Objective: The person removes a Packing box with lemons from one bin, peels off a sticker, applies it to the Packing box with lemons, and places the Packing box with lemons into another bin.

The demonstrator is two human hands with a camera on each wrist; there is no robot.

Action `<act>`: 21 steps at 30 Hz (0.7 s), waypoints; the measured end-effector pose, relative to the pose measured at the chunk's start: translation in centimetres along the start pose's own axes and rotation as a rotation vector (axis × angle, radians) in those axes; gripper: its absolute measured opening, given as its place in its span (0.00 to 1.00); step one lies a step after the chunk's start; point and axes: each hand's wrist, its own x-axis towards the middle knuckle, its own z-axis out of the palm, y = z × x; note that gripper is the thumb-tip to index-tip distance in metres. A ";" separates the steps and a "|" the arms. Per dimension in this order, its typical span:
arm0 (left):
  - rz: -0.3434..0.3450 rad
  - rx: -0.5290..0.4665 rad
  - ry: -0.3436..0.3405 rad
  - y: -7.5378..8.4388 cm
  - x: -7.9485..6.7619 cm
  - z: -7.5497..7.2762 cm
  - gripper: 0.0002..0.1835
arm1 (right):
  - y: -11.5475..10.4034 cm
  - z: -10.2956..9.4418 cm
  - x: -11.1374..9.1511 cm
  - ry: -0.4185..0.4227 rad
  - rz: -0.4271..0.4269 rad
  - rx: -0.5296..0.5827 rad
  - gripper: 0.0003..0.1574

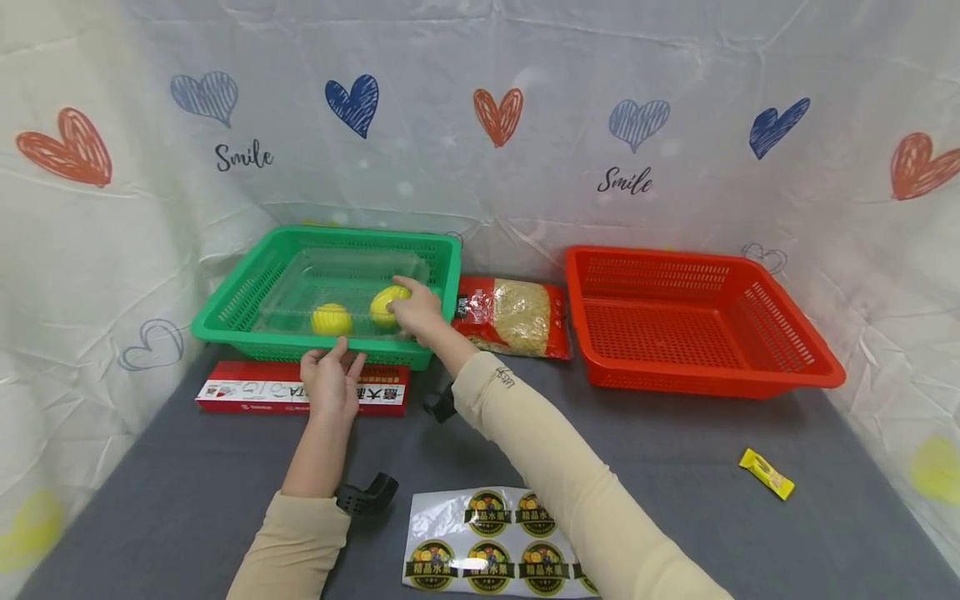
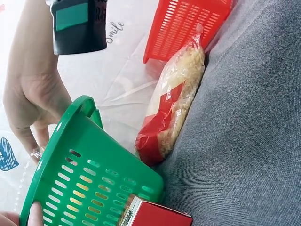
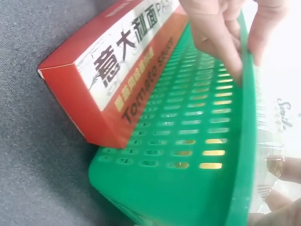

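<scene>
Inside the green basket [image 1: 225, 312] lies a clear plastic box [image 1: 300, 275] holding two yellow, ridged round things, one on the left [image 1: 332, 320] and one on the right [image 1: 384, 307]. My left hand [image 1: 330, 382] pinches the basket's front rim, thumb and fingers on either side of it in the right wrist view. My right hand [image 1: 417, 311] reaches over the basket's right front corner. Its fingers grip the edge of the plastic box beside the right yellow thing, overlapping it in the head view. Under the left hand, a red-and-white pasta box [image 1: 251, 398] lies against the basket's front.
A bag of dry noodles [image 1: 521, 317] sits between the green basket and a red basket [image 1: 705, 379]. A small yellow packet [image 1: 767, 474] lies at the right. A sheet of round fruit stickers [image 1: 442, 517] is near the front, partly under the right sleeve.
</scene>
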 end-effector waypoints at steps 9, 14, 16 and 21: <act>0.001 0.000 0.008 -0.1 0.1 0.0 0.09 | -1.0 -1.3 -1.1 -0.028 -0.054 0.030 0.31; -0.007 0.001 -0.002 0.0 0.1 0.0 0.09 | -1.6 -2.3 -1.9 -0.052 -0.081 0.025 0.31; -0.008 -0.002 -0.008 0.0 0.0 0.0 0.09 | -2.0 -2.7 -2.3 -0.062 -0.089 0.037 0.31; -0.007 0.002 -0.006 0.0 0.0 -0.1 0.09 | -2.6 -3.9 -3.2 -0.081 -0.097 0.075 0.31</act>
